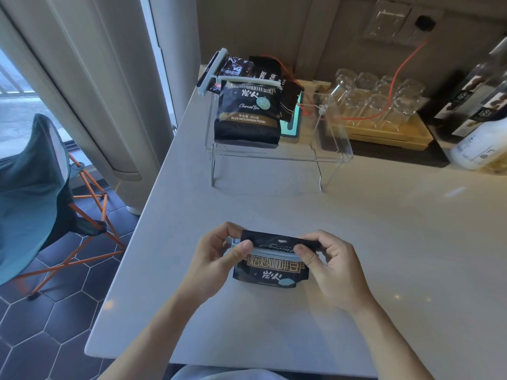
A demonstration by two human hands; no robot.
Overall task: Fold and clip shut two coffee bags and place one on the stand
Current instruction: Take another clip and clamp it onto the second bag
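Observation:
A black coffee bag (271,271) stands on the white counter near me, its top folded over with a pale clip (274,251) lying across the fold. My left hand (219,259) pinches the bag's left end and the clip; my right hand (326,266) pinches the right end. Farther back, a second black coffee bag (248,116) sits on the clear acrylic stand (332,152), with a white clip (249,80) shut across its top.
More dark bags and a clip (212,71) lie behind the stand. A wooden tray of upturned glasses (384,105) sits at the back right, with bottles (480,113) at the far right. The counter's left edge drops to a tiled floor with a folding chair (35,187).

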